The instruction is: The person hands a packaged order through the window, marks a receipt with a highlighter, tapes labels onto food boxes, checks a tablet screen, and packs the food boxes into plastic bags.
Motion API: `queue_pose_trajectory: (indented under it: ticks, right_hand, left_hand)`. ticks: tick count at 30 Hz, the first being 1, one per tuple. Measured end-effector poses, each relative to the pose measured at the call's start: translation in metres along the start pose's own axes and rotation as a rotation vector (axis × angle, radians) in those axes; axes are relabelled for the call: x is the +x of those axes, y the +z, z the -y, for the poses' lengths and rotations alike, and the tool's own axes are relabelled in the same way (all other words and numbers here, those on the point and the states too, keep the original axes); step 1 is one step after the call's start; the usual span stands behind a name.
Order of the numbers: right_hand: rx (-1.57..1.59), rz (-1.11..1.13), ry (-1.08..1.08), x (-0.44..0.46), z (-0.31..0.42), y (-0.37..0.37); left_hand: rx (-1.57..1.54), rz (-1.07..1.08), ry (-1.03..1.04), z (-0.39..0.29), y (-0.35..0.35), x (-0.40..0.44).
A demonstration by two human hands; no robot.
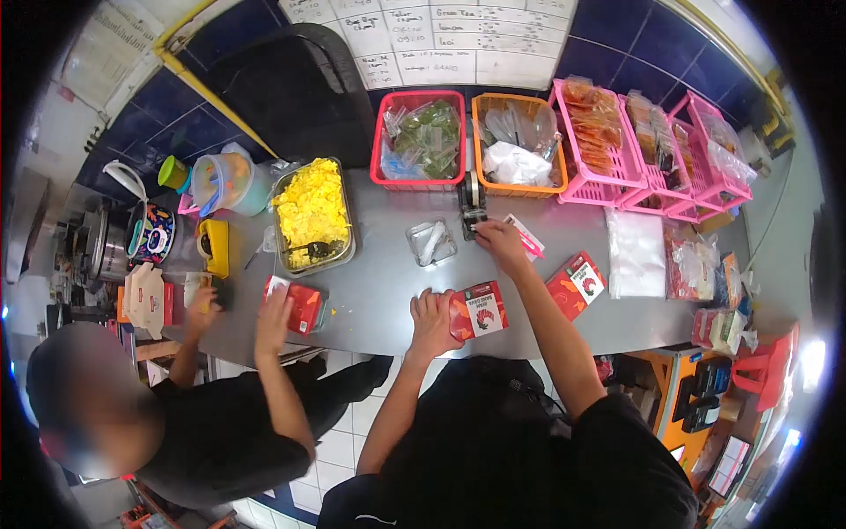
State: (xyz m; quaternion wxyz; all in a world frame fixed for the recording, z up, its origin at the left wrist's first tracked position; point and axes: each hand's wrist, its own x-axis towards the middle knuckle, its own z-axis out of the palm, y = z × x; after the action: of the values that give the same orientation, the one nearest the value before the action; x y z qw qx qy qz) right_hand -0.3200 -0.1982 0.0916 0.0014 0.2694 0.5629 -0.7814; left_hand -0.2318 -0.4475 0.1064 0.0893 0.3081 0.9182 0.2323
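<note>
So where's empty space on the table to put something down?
The table is bare between the yellow food tray and small clear container, and in front of the plastic sheets. It's crowded along the back, with the red basket, orange basket and pink baskets, and tight around the right hand.

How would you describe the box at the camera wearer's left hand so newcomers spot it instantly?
Find the metal table, then the middle of its near edge. There, a red box shows a white printed panel. Unlike the other red boxes, this one has the wearer's left hand at its end.
</note>
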Motion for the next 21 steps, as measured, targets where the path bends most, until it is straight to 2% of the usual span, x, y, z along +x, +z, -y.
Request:
queue_pose_trajectory:
  ticks: [2,3,5,6,12,14,15,17,21]
  right_hand:
    - [-0.259,0.006,-0.194,-0.011,-0.012,-0.007]
    - [-0.261,0.012,-0.186,-0.012,-0.014,-0.004]
    - [0.009,-0.072,0.047,-0.017,-0.015,0.0]
    - [0.016,-0.077,0.051,-0.008,-0.024,-0.006]
    - [-0.241,-0.058,0.153,-0.013,-0.013,-0.007]
    - [0.185,-0.017,0.197,-0.022,-0.012,-0.005]
    - [0.181,-0.021,0.196,-0.024,-0.014,-0.003]
    - [0.378,0.034,0.259,-0.025,-0.019,0.001]
    - [0.325,0.073,0.277,-0.02,-0.022,-0.003]
  left_hand:
    - [0.004,-0.014,0.001,-0.001,0.0,-0.001]
    - [-0.015,-0.008,-0.005,0.0,0.001,-0.002]
    - [-0.015,0.029,-0.018,0.0,0.0,-0.001]
    - [-0.012,0.047,-0.019,0.0,0.0,-0.001]
    - [-0.008,0.038,-0.021,0.001,0.0,0.0]
    - [-0.01,0.041,-0.025,0.0,-0.002,0.0]
    - [-0.004,0.044,-0.025,-0.002,-0.003,0.0]
    - [-0.01,0.037,-0.015,-0.002,-0.004,0.0]
    - [-0.026,0.045,-0.031,-0.001,-0.001,0.0]
